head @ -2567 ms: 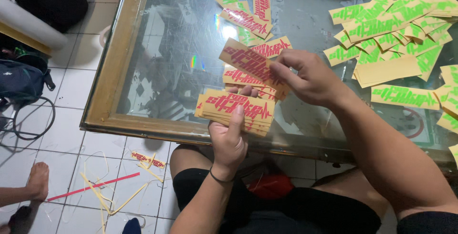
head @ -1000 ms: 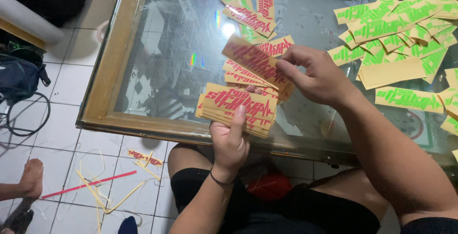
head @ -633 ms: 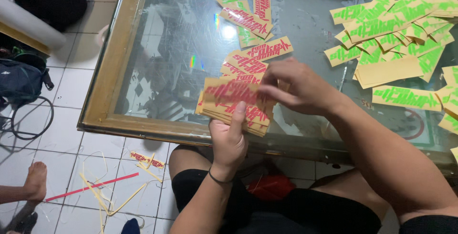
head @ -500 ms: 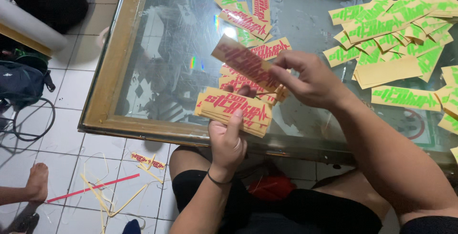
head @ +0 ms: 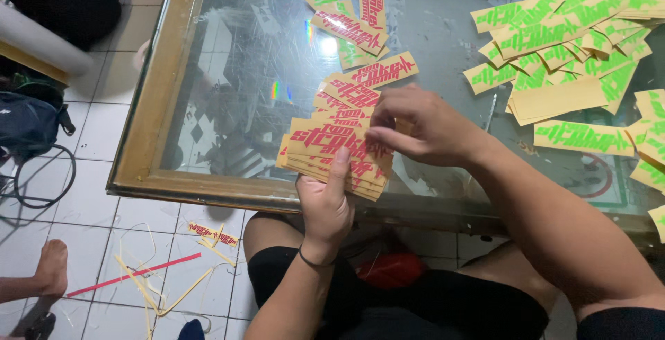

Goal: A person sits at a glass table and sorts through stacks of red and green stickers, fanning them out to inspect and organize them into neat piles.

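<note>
Left hand (head: 325, 205) clamped on a thick red-sticker stack (head: 336, 153) over the worktop (head: 228, 91) edge, right hand (head: 415, 129) pinching its top sheet — gathering well along, loose reds (head: 364, 80) left beyond.

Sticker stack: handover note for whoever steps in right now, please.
Left hand: holds the stack of red-print stickers, thumb on top.
Right hand: fingers on the stack's top sticker.
More red stickers lie loose on the glass table just behind the stack; green stickers are piled to the right.
Done: a good stack gathered.
Left: the loose red ones on the glass.
</note>
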